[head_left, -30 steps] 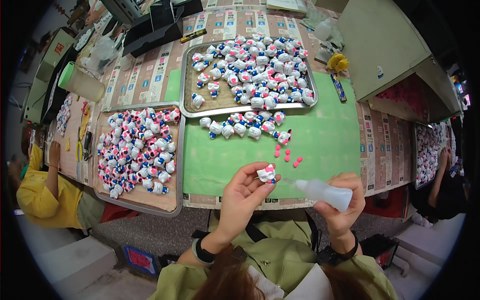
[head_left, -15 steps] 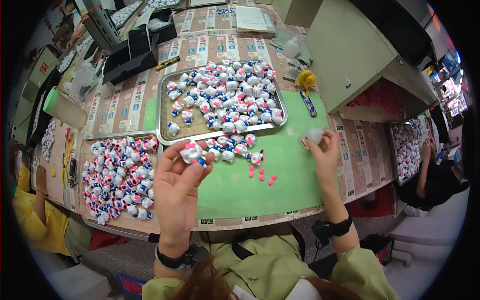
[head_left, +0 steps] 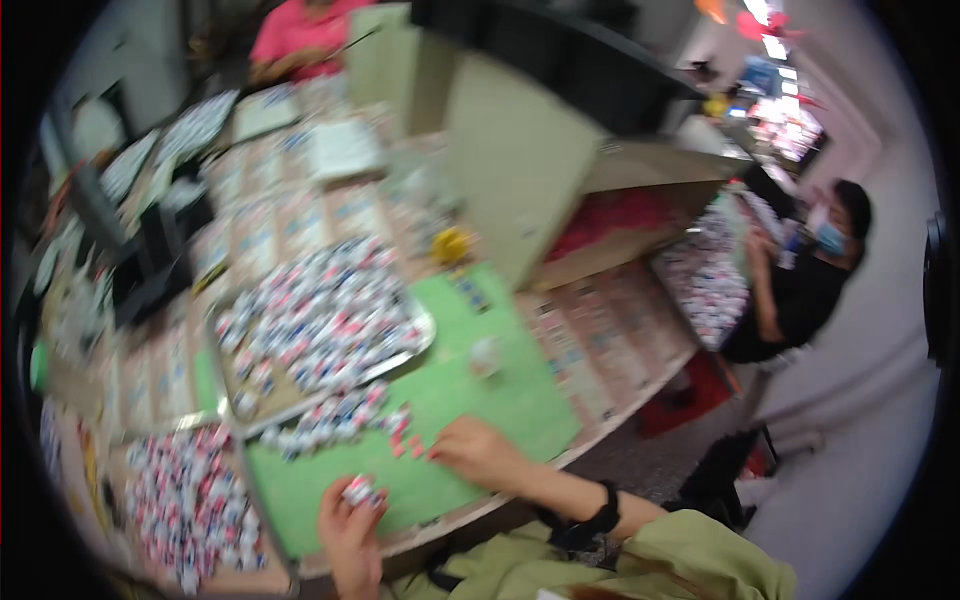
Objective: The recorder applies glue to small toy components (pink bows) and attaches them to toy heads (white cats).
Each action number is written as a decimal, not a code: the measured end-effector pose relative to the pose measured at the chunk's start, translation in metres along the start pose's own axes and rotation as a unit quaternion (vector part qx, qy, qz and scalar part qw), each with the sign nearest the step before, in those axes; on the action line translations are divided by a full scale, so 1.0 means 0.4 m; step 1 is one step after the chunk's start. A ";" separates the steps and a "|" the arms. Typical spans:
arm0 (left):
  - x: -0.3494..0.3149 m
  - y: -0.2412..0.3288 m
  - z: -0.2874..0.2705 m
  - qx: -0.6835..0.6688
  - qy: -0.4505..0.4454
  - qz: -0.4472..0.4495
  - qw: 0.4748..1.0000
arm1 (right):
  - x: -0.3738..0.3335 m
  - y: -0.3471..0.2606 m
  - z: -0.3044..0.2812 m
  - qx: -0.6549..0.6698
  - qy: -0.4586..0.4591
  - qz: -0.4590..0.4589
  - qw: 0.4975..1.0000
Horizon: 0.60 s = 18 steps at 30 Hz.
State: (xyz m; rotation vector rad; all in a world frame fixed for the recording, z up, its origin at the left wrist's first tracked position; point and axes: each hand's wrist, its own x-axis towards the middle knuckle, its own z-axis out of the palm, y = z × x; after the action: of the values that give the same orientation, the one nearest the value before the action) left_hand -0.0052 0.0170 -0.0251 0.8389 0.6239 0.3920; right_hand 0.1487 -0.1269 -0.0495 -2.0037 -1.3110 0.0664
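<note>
My left hand [head_left: 350, 525] is raised over the near edge of the green mat [head_left: 500, 405] and holds a small white toy figure [head_left: 360, 490] with red and blue marks. On the mat lies my right hand [head_left: 480, 455], its fingertips beside a few small pink pieces [head_left: 405, 445]. Motion blur hides whether it pinches one. A small white squeeze bottle [head_left: 487, 355] stands alone on the mat beyond that hand. A loose row of the same figures [head_left: 320, 420] lies at the mat's far edge.
A metal tray [head_left: 415, 345] heaped with figures sits behind the mat, and a second tray of them [head_left: 190, 500] is at my left. A tall beige box [head_left: 510, 150] stands at the back right. Another person in black [head_left: 800, 290] works at the right, and one in pink [head_left: 305, 35] sits far back.
My view has swung to the right and blurred. My right hand let go of the white bottle, which now stands on the mat, and came down by the pink pieces. My left hand dropped lower with the figure.
</note>
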 end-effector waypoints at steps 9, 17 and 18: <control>0.011 -0.007 -0.026 0.077 -0.056 -0.050 0.994 | -0.038 -0.046 -0.008 0.011 0.105 0.048 0.993; -0.014 0.007 0.001 0.092 -0.095 -0.098 0.986 | -0.041 -0.088 -0.010 0.218 0.101 0.186 0.953; -0.017 0.004 0.002 0.094 -0.116 -0.095 0.984 | -0.029 -0.099 -0.007 0.262 0.077 0.215 0.938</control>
State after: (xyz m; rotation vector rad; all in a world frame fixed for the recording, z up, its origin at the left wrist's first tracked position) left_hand -0.0099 0.0138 -0.0210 0.9796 0.5234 0.0605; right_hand 0.1136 -0.1294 -0.0277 -1.7452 -0.6449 0.4111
